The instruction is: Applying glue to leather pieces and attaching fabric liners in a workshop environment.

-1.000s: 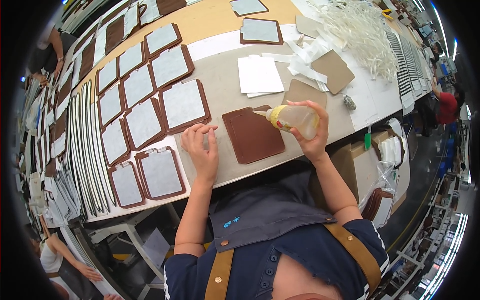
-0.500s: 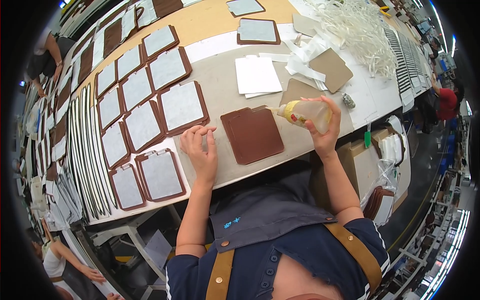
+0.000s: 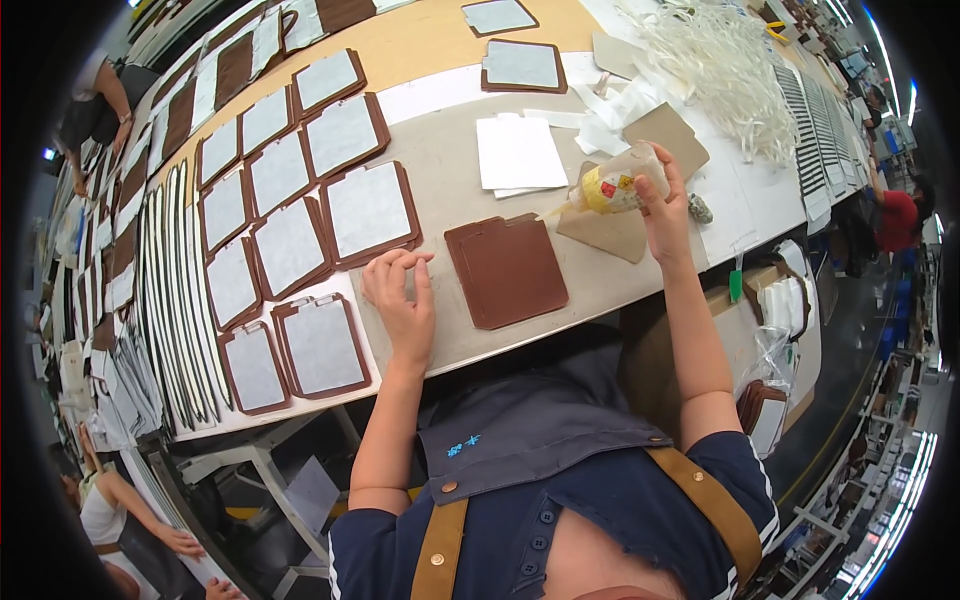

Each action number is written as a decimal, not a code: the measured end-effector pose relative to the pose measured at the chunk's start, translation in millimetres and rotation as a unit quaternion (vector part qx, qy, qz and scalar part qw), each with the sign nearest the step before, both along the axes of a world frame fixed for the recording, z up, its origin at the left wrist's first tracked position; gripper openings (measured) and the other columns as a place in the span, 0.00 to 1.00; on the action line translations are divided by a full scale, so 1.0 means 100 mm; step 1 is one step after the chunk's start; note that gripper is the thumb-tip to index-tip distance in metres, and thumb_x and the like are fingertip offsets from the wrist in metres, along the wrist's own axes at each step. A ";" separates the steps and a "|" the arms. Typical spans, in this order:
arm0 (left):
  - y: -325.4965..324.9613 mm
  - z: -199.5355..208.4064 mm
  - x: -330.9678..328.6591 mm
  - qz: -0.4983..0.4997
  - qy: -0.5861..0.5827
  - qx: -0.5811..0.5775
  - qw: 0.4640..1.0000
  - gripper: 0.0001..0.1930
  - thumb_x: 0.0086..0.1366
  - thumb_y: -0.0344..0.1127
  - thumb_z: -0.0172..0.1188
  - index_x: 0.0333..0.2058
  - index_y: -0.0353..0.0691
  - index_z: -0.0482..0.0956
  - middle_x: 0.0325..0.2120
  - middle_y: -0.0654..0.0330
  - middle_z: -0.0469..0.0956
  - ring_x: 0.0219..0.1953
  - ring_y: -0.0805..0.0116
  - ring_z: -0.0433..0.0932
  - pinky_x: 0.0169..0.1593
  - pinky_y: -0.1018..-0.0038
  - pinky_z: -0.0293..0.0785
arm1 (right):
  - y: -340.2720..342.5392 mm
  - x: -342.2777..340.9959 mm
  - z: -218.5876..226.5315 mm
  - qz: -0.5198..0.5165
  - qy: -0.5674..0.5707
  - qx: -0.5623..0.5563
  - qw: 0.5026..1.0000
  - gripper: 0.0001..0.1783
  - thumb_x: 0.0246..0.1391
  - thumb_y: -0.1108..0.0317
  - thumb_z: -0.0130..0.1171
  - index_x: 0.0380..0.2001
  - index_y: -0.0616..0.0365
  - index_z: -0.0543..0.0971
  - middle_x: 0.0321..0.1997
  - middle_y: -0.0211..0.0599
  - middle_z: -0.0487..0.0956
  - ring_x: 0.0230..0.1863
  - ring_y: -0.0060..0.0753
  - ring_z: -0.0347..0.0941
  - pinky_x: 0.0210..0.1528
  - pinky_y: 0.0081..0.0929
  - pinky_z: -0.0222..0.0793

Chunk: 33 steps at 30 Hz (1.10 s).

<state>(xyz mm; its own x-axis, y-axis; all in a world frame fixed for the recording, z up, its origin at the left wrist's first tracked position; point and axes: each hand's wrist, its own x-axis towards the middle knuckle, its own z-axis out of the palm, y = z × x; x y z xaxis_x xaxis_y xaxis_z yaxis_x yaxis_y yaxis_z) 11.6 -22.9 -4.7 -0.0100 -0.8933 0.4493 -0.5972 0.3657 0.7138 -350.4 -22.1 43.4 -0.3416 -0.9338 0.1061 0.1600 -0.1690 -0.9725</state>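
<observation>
My right hand (image 3: 666, 215) is closed around a clear squeeze bottle (image 3: 608, 190) with a yellow label. The bottle is tilted, its narrow nozzle pointing down and left toward the upper right corner of a brown leather-like panel (image 3: 512, 272). Whether the tip touches anything is hard to tell. The panel lies flat on the table, with a notched tab along its far edge. Left of it, my left hand (image 3: 400, 303) is held with its fingers loosely bent and apart, nothing in them, beside the stacks of brown panels with pale grey faces (image 3: 367, 212).
Behind the panel lie white sheets (image 3: 520, 152) and taupe boards (image 3: 665, 135). A heap of white strips (image 3: 715, 75) covers the far right, near a small grey lump (image 3: 699, 208). Long dark strips (image 3: 180, 300) lie at left. Other people work around the table's surroundings.
My right hand has moved up and slightly right, tipping the bottle's base higher and its nozzle away from the panel's far edge. My left hand has barely moved.
</observation>
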 end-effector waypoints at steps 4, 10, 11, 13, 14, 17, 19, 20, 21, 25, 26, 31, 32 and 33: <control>-0.01 -0.02 0.01 0.002 -0.009 -0.004 1.000 0.04 0.71 0.32 0.61 0.40 0.45 0.84 0.43 0.64 0.77 0.54 0.62 0.70 0.63 0.61 0.57 | -0.06 0.01 -0.02 0.017 0.022 -0.003 1.000 0.33 0.62 0.61 0.72 0.66 0.53 0.71 0.57 0.29 0.79 0.58 0.23 0.75 0.60 0.25 0.73; -0.01 0.00 0.00 -0.001 -0.007 0.001 1.000 0.04 0.71 0.32 0.61 0.40 0.45 0.84 0.43 0.65 0.77 0.54 0.62 0.70 0.62 0.61 0.57 | -0.10 -0.01 -0.04 0.024 0.056 -0.009 0.998 0.33 0.62 0.60 0.72 0.66 0.53 0.71 0.57 0.29 0.79 0.58 0.22 0.75 0.60 0.25 0.72; 0.00 0.00 0.00 0.000 -0.006 0.002 1.000 0.04 0.71 0.32 0.61 0.40 0.45 0.84 0.43 0.65 0.77 0.54 0.62 0.70 0.62 0.61 0.57 | -0.10 -0.01 -0.04 0.025 0.058 -0.007 0.998 0.34 0.62 0.59 0.72 0.66 0.53 0.71 0.57 0.29 0.79 0.58 0.22 0.75 0.60 0.25 0.72; 0.00 -0.01 0.00 0.000 -0.011 -0.002 1.000 0.04 0.71 0.32 0.61 0.40 0.45 0.84 0.43 0.65 0.77 0.54 0.62 0.70 0.62 0.61 0.57 | -0.09 -0.04 -0.06 0.032 0.061 -0.008 0.998 0.33 0.62 0.59 0.72 0.66 0.53 0.71 0.57 0.29 0.79 0.58 0.22 0.75 0.60 0.25 0.72; 0.00 -0.01 -0.01 0.000 -0.010 -0.002 1.000 0.04 0.71 0.32 0.61 0.40 0.45 0.84 0.43 0.65 0.77 0.54 0.62 0.70 0.62 0.61 0.57 | -0.09 -0.05 -0.06 0.039 0.063 -0.009 0.997 0.33 0.62 0.59 0.72 0.66 0.53 0.72 0.57 0.29 0.79 0.58 0.22 0.75 0.60 0.24 0.72; 0.00 -0.01 -0.01 0.001 -0.016 0.003 1.000 0.04 0.71 0.32 0.61 0.40 0.45 0.84 0.43 0.65 0.77 0.54 0.62 0.70 0.62 0.61 0.57 | -0.04 -0.05 -0.04 0.048 0.074 0.000 0.996 0.32 0.62 0.60 0.72 0.66 0.53 0.73 0.56 0.27 0.79 0.56 0.21 0.75 0.59 0.24 0.71; 0.00 -0.02 0.00 0.002 -0.015 -0.001 1.000 0.04 0.71 0.32 0.61 0.40 0.45 0.84 0.43 0.64 0.76 0.54 0.61 0.70 0.62 0.61 0.57 | -0.01 -0.06 -0.04 0.052 0.084 0.001 0.995 0.32 0.62 0.60 0.72 0.66 0.53 0.73 0.56 0.27 0.79 0.56 0.20 0.74 0.59 0.24 0.71; 0.00 -0.02 0.00 0.002 -0.016 0.002 1.000 0.04 0.71 0.32 0.61 0.40 0.45 0.84 0.43 0.64 0.76 0.54 0.61 0.70 0.62 0.61 0.57 | 0.01 -0.06 -0.03 0.056 0.093 0.001 0.994 0.31 0.62 0.60 0.72 0.65 0.53 0.74 0.55 0.27 0.79 0.56 0.20 0.74 0.59 0.23 0.71; -0.01 -0.03 0.00 0.001 -0.017 -0.003 1.000 0.04 0.71 0.32 0.61 0.40 0.45 0.84 0.43 0.64 0.76 0.54 0.61 0.70 0.62 0.60 0.57 | 0.04 -0.06 -0.02 0.055 0.093 0.004 0.994 0.31 0.62 0.60 0.72 0.65 0.53 0.74 0.55 0.27 0.79 0.56 0.20 0.74 0.59 0.23 0.71; -0.01 -0.03 -0.01 0.003 -0.026 -0.009 1.000 0.04 0.71 0.32 0.61 0.40 0.45 0.84 0.44 0.64 0.76 0.54 0.61 0.70 0.63 0.60 0.56 | 0.16 -0.07 0.03 0.068 0.098 0.013 0.993 0.32 0.62 0.59 0.72 0.66 0.53 0.74 0.57 0.27 0.78 0.57 0.20 0.73 0.60 0.24 0.70; -0.01 -0.02 -0.01 0.001 -0.025 -0.007 1.000 0.04 0.71 0.32 0.61 0.40 0.45 0.84 0.44 0.64 0.76 0.54 0.61 0.70 0.63 0.60 0.56 | 0.19 -0.08 0.03 0.069 0.107 0.010 0.992 0.32 0.62 0.59 0.72 0.66 0.52 0.74 0.57 0.28 0.78 0.58 0.20 0.72 0.61 0.24 0.69; -0.01 -0.03 0.00 -0.006 -0.020 0.005 1.000 0.05 0.72 0.33 0.60 0.41 0.46 0.84 0.44 0.64 0.77 0.55 0.61 0.70 0.63 0.60 0.56 | 0.44 -0.10 -0.01 0.065 0.118 0.029 0.991 0.33 0.61 0.57 0.72 0.66 0.53 0.74 0.60 0.28 0.76 0.60 0.21 0.71 0.62 0.25 0.68; -0.01 -0.03 0.00 -0.009 -0.020 0.005 1.000 0.05 0.72 0.33 0.60 0.41 0.46 0.84 0.44 0.64 0.77 0.55 0.61 0.70 0.63 0.60 0.56 | 0.50 -0.12 -0.02 0.072 0.115 0.040 0.990 0.33 0.61 0.56 0.72 0.66 0.54 0.74 0.60 0.29 0.76 0.60 0.21 0.71 0.62 0.25 0.68; -0.01 -0.02 0.00 -0.010 -0.018 0.008 1.000 0.05 0.72 0.33 0.60 0.41 0.46 0.84 0.44 0.64 0.77 0.56 0.61 0.70 0.64 0.60 0.55 | 0.57 -0.11 -0.04 0.068 0.115 0.041 0.990 0.33 0.61 0.56 0.72 0.66 0.54 0.74 0.60 0.29 0.76 0.60 0.21 0.71 0.62 0.25 0.68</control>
